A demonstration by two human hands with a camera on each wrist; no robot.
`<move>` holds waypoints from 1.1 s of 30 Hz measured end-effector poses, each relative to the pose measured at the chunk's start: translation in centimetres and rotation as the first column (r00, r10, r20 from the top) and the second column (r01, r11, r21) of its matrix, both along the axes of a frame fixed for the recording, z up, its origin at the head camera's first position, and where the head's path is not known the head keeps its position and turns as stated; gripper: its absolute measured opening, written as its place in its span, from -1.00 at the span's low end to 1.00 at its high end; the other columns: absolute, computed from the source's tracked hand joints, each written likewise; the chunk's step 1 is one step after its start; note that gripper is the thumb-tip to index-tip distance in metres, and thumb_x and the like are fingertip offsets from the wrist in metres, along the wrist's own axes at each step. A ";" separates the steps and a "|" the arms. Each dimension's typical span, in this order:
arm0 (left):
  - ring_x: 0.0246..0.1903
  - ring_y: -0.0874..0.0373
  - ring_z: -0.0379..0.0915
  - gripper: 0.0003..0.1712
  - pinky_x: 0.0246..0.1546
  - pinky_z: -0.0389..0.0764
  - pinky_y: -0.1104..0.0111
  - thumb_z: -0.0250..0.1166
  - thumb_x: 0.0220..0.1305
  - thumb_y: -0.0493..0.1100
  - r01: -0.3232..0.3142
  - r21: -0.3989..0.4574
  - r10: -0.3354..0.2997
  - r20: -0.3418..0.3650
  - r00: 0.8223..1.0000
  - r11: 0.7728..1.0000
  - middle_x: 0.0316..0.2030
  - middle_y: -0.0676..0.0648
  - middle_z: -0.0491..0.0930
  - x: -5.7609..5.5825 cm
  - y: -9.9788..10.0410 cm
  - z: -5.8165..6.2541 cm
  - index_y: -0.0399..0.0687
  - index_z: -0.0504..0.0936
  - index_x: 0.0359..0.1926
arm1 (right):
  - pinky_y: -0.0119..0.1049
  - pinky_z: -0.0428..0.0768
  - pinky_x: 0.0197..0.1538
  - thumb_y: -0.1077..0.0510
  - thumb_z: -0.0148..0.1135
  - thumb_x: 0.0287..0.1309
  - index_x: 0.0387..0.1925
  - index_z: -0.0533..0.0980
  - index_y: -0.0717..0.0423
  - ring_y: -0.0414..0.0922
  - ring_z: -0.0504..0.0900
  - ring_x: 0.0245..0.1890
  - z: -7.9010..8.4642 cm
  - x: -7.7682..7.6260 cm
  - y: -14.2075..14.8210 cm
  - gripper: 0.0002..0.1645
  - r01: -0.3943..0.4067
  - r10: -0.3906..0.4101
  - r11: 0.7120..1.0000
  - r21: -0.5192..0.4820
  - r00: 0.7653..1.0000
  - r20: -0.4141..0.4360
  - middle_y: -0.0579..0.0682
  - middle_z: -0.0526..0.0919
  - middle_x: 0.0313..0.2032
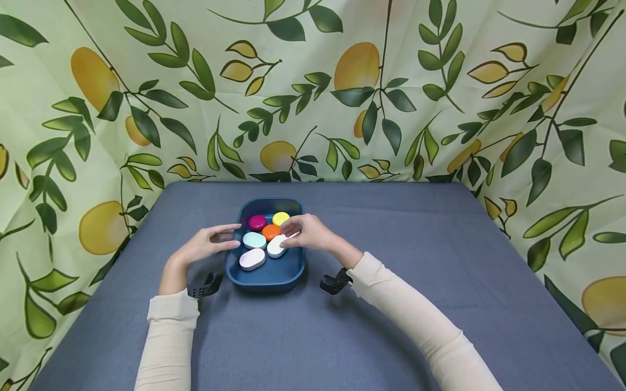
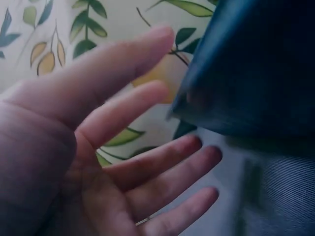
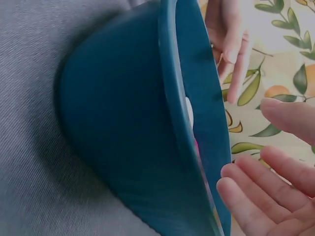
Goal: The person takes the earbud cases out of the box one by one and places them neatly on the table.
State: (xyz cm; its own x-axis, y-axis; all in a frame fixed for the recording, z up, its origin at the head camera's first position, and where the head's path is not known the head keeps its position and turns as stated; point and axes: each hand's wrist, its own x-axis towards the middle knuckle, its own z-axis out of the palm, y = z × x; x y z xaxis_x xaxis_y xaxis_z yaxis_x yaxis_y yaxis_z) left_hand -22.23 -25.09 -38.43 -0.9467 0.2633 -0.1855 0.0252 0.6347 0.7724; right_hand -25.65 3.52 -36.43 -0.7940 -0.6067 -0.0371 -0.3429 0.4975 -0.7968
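Tray (image 1: 288, 270) is overhung by the right hand (image 1: 307, 233), apparently spread and empty — the nearest white oval (image 1: 275, 248), aligned seven-to-one, placed inside at that hand's eight o'clock — the spread left hand (image 1: 202, 245) farther off.

The deep teal-blue, round-cornered tray (image 1: 266, 280) is one plain colour. Of the glossy discs, one is a magenta disc (image 1: 257, 222), one a yellow disc (image 1: 281, 218), one an orange disc (image 1: 271, 232). A pale aqua oval (image 1: 254, 240) sits among two whitish ovals (image 1: 252, 259). The worktop (image 1: 391, 228) wears plain slate-blue cloth; the pale cream-green fabric backdrop (image 1: 313, 54) is printed with green leaves and orange-yellow fruit. Both sleeves (image 1: 168, 336) are cream.
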 end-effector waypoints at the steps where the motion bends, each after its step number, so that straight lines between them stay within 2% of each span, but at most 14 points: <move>1: 0.37 -0.30 0.23 -0.26 0.32 0.33 -0.15 0.24 0.30 0.07 0.011 0.019 -0.011 0.009 1.000 1.000 0.39 -0.37 0.24 -0.1 -0.1 -0.3 -0.04 0.26 0.42 | -0.31 0.67 0.05 0.18 0.41 0.05 0.07 0.51 0.34 0.06 0.68 0.04 0.0 -0.1 -0.3 -0.45 0.000 0.000 1.000 0.010 1.000 0.012 0.25 0.67 0.03; 5: 0.38 -0.31 0.17 -0.26 0.34 0.30 -0.16 0.23 0.32 -0.02 0.046 0.085 -0.050 0.051 0.997 0.995 0.41 -0.37 0.19 -0.3 -0.6 -1.3 -0.02 0.21 0.44 | -0.30 0.64 0.10 0.14 0.41 0.06 0.09 0.52 0.31 0.02 0.66 0.07 -0.1 -0.7 -1.2 -0.43 0.020 -0.023 0.998 0.058 0.998 0.051 0.19 0.67 0.05; 11: 0.42 -0.39 0.03 -0.23 0.34 0.21 -0.24 0.22 0.32 -0.03 0.051 0.103 -0.060 0.088 0.994 0.993 0.48 -0.36 0.02 -0.3 -1.0 -1.8 0.04 0.14 0.47 | -0.23 0.60 0.15 0.10 0.43 0.03 0.08 0.55 0.24 0.00 0.61 0.07 -0.4 -1.6 -2.6 -0.43 0.100 -0.112 0.986 0.137 0.990 0.083 0.13 0.68 0.05; 16: 0.43 -0.42 -0.03 -0.23 0.36 0.16 -0.26 0.23 0.32 -0.04 0.051 0.118 -0.062 0.093 0.994 0.992 0.48 -0.37 -0.02 -0.3 -1.0 -1.8 0.03 0.14 0.47 | -0.15 0.58 0.18 0.11 0.46 -0.01 0.08 0.56 0.24 0.02 0.57 0.09 -0.6 -1.8 -3.8 -0.41 0.176 -0.200 0.960 0.217 0.975 0.093 0.13 0.65 0.09; 20: 0.43 -0.41 -0.01 -0.24 0.37 0.17 -0.24 0.24 0.32 -0.05 0.049 0.126 -0.061 0.095 0.994 0.991 0.48 -0.38 0.00 -0.4 -0.9 -1.9 0.02 0.15 0.46 | -0.13 0.57 0.20 0.18 0.47 -0.04 0.09 0.55 0.24 0.02 0.57 0.08 -0.7 -1.7 -4.5 -0.40 0.192 -0.226 0.930 0.312 0.971 0.077 0.12 0.63 0.12; 25: 0.43 -0.40 -0.01 -0.23 0.36 0.19 -0.23 0.25 0.31 -0.04 0.041 0.137 -0.055 0.105 0.993 0.990 0.48 -0.37 0.01 -0.4 -0.8 -1.9 0.02 0.16 0.46 | -0.23 0.60 0.11 0.22 0.49 -0.09 0.06 0.59 0.16 -0.07 0.55 -0.05 -0.7 -1.7 -5.0 -0.42 0.188 -0.221 0.881 0.435 0.975 0.026 0.05 0.65 0.10; 28: 0.43 -0.40 -0.01 -0.24 0.36 0.18 -0.24 0.25 0.31 -0.05 0.036 0.144 -0.052 0.107 0.993 0.989 0.48 -0.37 0.00 -0.4 -0.9 -1.9 0.01 0.16 0.46 | -0.28 0.59 0.05 0.23 0.50 -0.09 0.04 0.61 0.13 -0.12 0.49 -0.14 -0.7 -1.8 -5.1 -0.45 0.161 -0.191 0.856 0.492 0.982 0.010 0.03 0.65 0.06; 33: 0.42 -0.42 -0.01 -0.23 0.35 0.19 -0.24 0.24 0.31 -0.05 0.040 0.145 -0.055 0.102 0.993 0.989 0.48 -0.37 -0.02 -0.5 -1.0 -2.1 -0.01 0.15 0.46 | -0.27 0.58 0.09 0.20 0.51 -0.10 0.02 0.61 0.11 -0.15 0.45 -0.17 -0.5 -1.9 -5.3 -0.46 0.102 -0.142 0.828 0.551 0.989 0.030 0.00 0.64 0.06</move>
